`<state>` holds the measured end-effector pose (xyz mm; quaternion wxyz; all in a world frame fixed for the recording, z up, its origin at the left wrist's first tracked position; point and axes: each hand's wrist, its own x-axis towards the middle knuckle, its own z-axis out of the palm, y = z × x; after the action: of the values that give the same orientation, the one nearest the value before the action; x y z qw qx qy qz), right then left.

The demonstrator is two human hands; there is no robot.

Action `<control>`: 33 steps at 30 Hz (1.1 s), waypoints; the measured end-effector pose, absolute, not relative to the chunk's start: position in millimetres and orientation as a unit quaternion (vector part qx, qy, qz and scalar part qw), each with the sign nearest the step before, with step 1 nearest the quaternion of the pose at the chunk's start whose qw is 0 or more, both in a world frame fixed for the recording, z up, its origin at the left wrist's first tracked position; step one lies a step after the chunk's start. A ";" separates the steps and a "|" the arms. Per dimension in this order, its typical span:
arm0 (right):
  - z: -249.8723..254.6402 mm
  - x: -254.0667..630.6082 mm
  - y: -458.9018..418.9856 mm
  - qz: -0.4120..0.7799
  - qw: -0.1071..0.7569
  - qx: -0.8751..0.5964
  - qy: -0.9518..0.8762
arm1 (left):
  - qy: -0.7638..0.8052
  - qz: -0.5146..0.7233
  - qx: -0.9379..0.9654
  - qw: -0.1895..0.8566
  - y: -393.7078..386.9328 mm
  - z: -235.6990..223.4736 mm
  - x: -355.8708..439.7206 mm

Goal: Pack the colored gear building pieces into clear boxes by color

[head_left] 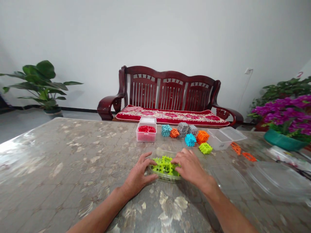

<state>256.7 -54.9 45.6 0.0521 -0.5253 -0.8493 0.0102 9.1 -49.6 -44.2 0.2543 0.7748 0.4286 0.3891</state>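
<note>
A clear oval plastic tub [167, 178] stands on the table in front of me, filled with lime-green toothed plastic pieces [164, 164]. At its left side is my left hand [139, 171], thumb and fingers spread apart, with fingertips at the rim and on the pieces. My right hand [190, 164] reaches over the right rim. Its bent fingers close on a green piece inside; the back of the hand hides part of the grip.
Behind the tub stand a box of red pieces [146, 133] and several ball-like assembled shapes [190, 139]. An opened clear box [220, 140], orange pieces [249, 157] and clear lids [279, 179] lie on the right. A flowerpot [283, 140] stands at the right edge; a wooden sofa [170, 94] is beyond.
</note>
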 end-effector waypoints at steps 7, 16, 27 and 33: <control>41.8 248.6 -57.9 -0.024 0.057 -0.523 -0.850 | 0.427 0.392 0.775 0.252 -49.3 -43.1 9.5; 49.4 304.0 -26.8 0.035 0.166 -0.627 -0.760 | 0.426 0.389 0.777 0.251 -49.0 -45.1 8.2; 15.9 385.8 -2.8 -0.090 0.113 -0.788 -0.599 | 0.420 0.402 0.778 0.236 -45.4 -57.8 4.3; 11.3 389.6 -1.2 -0.063 0.090 -0.823 -0.558 | 0.425 0.402 0.777 0.232 -47.6 -58.0 3.8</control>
<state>389.6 -1.2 11.3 0.0897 -0.8227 -0.5578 -0.0629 3.8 -47.6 -58.0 0.2325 0.7770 0.4249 0.4020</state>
